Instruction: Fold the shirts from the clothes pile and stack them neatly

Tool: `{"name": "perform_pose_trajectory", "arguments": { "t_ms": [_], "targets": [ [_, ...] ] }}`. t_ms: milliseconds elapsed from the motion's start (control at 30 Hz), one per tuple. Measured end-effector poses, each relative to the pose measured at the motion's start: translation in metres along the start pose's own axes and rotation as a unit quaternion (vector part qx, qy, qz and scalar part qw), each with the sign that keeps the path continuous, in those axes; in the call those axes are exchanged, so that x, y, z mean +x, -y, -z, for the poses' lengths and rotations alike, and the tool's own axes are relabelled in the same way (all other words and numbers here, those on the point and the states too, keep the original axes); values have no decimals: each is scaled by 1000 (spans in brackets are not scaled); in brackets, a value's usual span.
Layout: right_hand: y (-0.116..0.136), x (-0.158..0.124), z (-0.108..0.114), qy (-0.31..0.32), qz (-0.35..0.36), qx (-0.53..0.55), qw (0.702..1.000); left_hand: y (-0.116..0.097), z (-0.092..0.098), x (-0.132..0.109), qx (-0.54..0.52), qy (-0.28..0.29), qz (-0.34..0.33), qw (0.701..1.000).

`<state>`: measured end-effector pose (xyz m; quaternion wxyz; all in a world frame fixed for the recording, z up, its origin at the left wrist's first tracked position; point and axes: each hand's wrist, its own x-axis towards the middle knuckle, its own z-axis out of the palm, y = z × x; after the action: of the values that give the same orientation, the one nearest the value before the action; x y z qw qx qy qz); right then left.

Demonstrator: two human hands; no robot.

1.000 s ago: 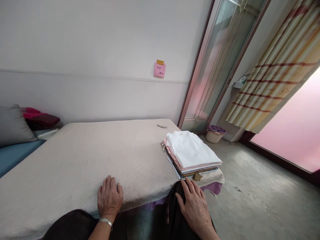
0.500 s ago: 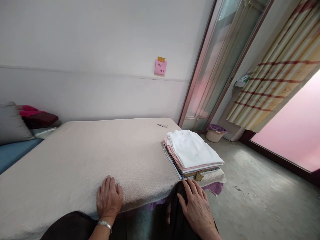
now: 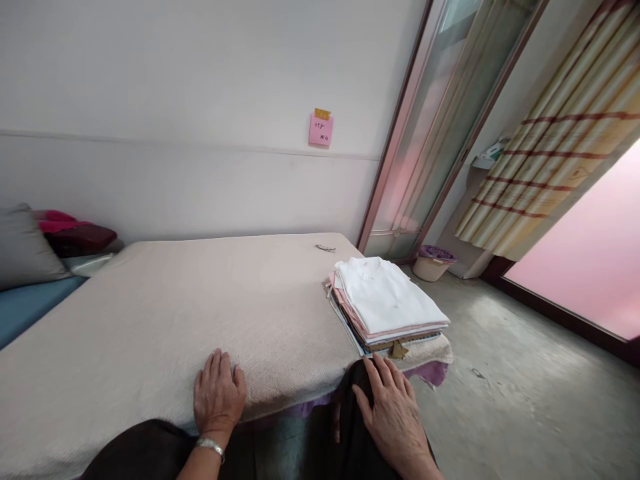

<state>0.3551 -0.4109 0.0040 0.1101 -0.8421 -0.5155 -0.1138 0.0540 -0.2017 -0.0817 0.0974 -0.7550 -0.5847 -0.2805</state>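
Note:
My left hand (image 3: 219,399) lies flat and open on the near edge of a beige cloth-covered bed (image 3: 165,313), a metal bracelet on its wrist. My right hand (image 3: 393,412) rests open, palm down, on my dark-clothed knee at the bed's right corner. Just beyond its fingertips sits a neat stack of folded clothes (image 3: 385,305), a white garment on top, pink and darker layers beneath. Neither hand holds anything.
A small metal object (image 3: 325,248) lies on the bed behind the stack. Grey and red pillows (image 3: 47,240) sit at the far left. A pink note (image 3: 321,129) hangs on the wall. A basin (image 3: 431,265) stands on the concrete floor by a glass door, beside a striped curtain.
Both hands stay where they were. Only the view has shifted slightly, with the stack and door appearing a little higher and to the right.

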Motion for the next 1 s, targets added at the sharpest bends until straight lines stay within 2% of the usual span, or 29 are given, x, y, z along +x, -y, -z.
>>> {"name": "perform_pose_trajectory", "arguments": {
  "t_ms": [600,1000],
  "targets": [
    [-4,3,3,11,-11,-8,1000,2,-2,1,19,1,-12,1000],
    [-5,2,0,-4,0,-8,1000,3,-3,1,8,-5,-14,1000]
  ]
}}
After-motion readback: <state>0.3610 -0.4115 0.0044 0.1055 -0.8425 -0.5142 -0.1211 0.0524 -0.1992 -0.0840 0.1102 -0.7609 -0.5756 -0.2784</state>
